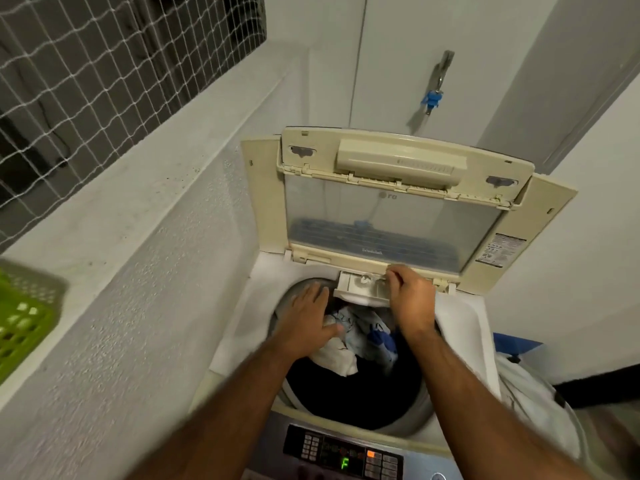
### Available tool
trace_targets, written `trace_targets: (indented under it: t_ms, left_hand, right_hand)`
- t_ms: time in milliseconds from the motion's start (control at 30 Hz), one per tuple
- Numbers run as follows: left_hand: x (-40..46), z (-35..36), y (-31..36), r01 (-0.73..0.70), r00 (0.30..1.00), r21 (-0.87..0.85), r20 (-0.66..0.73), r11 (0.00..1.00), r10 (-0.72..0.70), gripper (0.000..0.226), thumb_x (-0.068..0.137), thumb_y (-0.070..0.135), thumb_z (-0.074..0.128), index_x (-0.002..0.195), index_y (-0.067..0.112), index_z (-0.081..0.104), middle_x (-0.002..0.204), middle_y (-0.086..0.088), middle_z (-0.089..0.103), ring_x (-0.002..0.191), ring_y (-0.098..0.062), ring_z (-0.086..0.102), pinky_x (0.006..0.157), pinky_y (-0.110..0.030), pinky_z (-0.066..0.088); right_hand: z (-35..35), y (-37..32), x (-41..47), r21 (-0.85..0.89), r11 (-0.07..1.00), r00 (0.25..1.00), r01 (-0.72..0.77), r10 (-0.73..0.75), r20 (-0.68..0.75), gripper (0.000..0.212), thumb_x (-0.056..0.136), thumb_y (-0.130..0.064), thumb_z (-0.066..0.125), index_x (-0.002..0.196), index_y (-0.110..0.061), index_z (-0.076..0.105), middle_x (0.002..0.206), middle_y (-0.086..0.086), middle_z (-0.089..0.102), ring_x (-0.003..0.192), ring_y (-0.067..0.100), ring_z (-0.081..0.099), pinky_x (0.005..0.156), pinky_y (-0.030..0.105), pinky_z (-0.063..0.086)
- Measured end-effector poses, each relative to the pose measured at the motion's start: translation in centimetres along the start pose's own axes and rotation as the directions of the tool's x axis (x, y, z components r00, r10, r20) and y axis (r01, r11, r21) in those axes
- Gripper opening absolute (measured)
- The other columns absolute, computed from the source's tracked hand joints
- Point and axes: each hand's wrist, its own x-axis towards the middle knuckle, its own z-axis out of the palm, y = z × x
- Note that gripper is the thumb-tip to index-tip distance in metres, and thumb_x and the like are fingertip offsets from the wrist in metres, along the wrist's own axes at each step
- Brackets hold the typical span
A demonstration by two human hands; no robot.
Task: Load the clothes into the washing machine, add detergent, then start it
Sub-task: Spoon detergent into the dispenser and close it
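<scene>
The washing machine (242, 327) stands against the far wall, its control panel (343, 455) at the near edge showing a green "F", its long axis running from near to far. The lid (391, 220) is folded up and leans back at the far side, its window facing the person. In the drum (298, 289) lie the clothes (349, 337): white and pale blue pieces over something dark, the dark mass hard to read in shadow.

At the far rim of the drum a small detergent drawer (360, 289) is pulled out toward the near side. The right hand (412, 299) is at its right end with fingers curled; whether they pinch the drawer's edge or hold something small cannot be told. The left hand (313, 323) is spread flat, fingers straight, over the drum's left rim and the white cloth, slightly blurred.

To the left a low white ledge (114, 216) runs close beside the machine, with a green basket (20, 323) cut off at the left edge and netting (104, 64) above. On the right a white cloth (530, 393) hangs close by the machine's side. A tap (436, 91) with a blue fitting sits on the far wall.
</scene>
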Motion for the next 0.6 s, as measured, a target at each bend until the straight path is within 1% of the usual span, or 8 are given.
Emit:
trace_targets:
  t_ms: [67, 100, 133, 200, 267, 367, 500, 600]
  left_hand:
    - [-1.2, -0.8, 0.2, -0.023, 0.996, -0.005, -0.086, 1.0, 0.022, 0.082, 0.089, 0.054, 0.051, 0.151, 0.014, 0.017, 0.16, -0.006, 0.013, 0.148, -0.018, 0.007, 0.12, -0.038, 0.009]
    - [-1.9, -1.3, 0.3, -0.02, 0.993, -0.019, -0.114, 1.0, 0.018, 0.08, 0.089, 0.054, 0.052, 0.151, 0.016, 0.018, 0.16, -0.005, 0.013, 0.147, -0.018, 0.007, 0.12, -0.037, 0.008]
    - [-2.8, -1.9, 0.3, -0.002, 0.992, -0.038, -0.128, 0.999, -0.003, 0.081, 0.089, 0.056, 0.051, 0.152, 0.018, 0.016, 0.161, -0.005, 0.009, 0.148, -0.018, 0.005, 0.119, -0.036, 0.006]
    - [-4.5, -3.4, 0.2, 0.047, 0.987, -0.054, -0.149, 0.997, -0.055, 0.083, 0.09, 0.059, 0.047, 0.153, 0.02, 0.009, 0.162, -0.003, 0.0, 0.148, -0.017, -0.001, 0.117, -0.034, 0.0]
    - [-6.8, -5.1, -0.1, 0.094, 0.971, -0.05, -0.216, 0.994, -0.103, 0.084, 0.09, 0.06, 0.045, 0.153, 0.021, 0.005, 0.162, 0.0, -0.003, 0.148, -0.014, -0.004, 0.114, -0.03, -0.004]
    - [-11.2, -8.4, -0.2, 0.121, 0.93, -0.068, -0.341, 0.99, -0.137, 0.083, 0.089, 0.062, 0.045, 0.153, 0.026, 0.007, 0.162, 0.006, -0.001, 0.147, -0.01, -0.003, 0.112, -0.026, -0.006]
    - [-17.9, -13.7, 0.2, 0.147, 0.87, -0.055, -0.469, 0.988, -0.156, 0.08, 0.089, 0.063, 0.045, 0.153, 0.027, 0.012, 0.161, 0.01, 0.0, 0.144, 0.0, -0.009, 0.113, -0.022, -0.011]
    - [-22.8, -17.5, 0.5, 0.168, 0.802, -0.047, -0.574, 0.985, -0.164, 0.076, 0.087, 0.062, 0.046, 0.15, 0.023, 0.026, 0.16, 0.005, 0.014, 0.147, -0.006, 0.0, 0.12, -0.03, 0.001]
  right_hand:
    - [-0.9, -1.3, 0.1, 0.164, 0.984, 0.993, -0.067, 0.081, -0.084, 0.012, 0.091, -0.012, 0.065, 0.095, -0.009, 0.076, 0.081, 0.002, 0.073, 0.075, 0.022, 0.069, 0.068, 0.009, 0.041]
    - [-1.3, -2.2, 0.1, 0.272, 0.956, 0.986, -0.111, 0.14, -0.087, 0.011, 0.091, -0.014, 0.065, 0.093, -0.011, 0.075, 0.078, -0.001, 0.072, 0.075, 0.02, 0.07, 0.07, 0.008, 0.044]
    - [-1.5, -3.3, 0.2, 0.4, 0.903, 0.978, -0.159, 0.199, -0.06, 0.009, 0.09, -0.014, 0.065, 0.091, -0.014, 0.074, 0.076, -0.001, 0.072, 0.075, 0.019, 0.071, 0.073, 0.013, 0.05]
    - [-1.9, -5.8, 0.6, 0.648, 0.721, 0.956, -0.246, 0.29, 0.041, 0.01, 0.091, -0.009, 0.064, 0.085, -0.015, 0.07, 0.069, 0.0, 0.072, 0.071, 0.017, 0.073, 0.07, 0.025, 0.058]
    - [-2.1, -8.6, 0.7, 0.782, 0.547, 0.944, -0.299, 0.291, 0.157, 0.012, 0.093, -0.004, 0.061, 0.084, -0.011, 0.068, 0.069, 0.002, 0.072, 0.067, 0.015, 0.072, 0.065, 0.026, 0.06]
    - [-2.2, -13.2, 0.4, 0.826, 0.433, 0.932, -0.36, 0.209, 0.296, 0.014, 0.095, -0.005, 0.06, 0.083, -0.01, 0.066, 0.072, 0.006, 0.071, 0.066, 0.015, 0.072, 0.066, 0.026, 0.061]
    - [-2.2, -19.8, -0.3, 0.821, 0.391, 0.902, -0.416, 0.063, 0.427, 0.011, 0.097, -0.008, 0.057, 0.092, -0.004, 0.065, 0.082, 0.014, 0.07, 0.068, 0.013, 0.073, 0.063, 0.021, 0.059]
    - [-2.1, -25.2, -1.0, 0.838, 0.346, 0.882, -0.422, -0.055, 0.467, 0.008, 0.097, -0.008, 0.057, 0.093, -0.004, 0.062, 0.082, 0.015, 0.069, 0.066, 0.014, 0.073, 0.062, 0.022, 0.059]
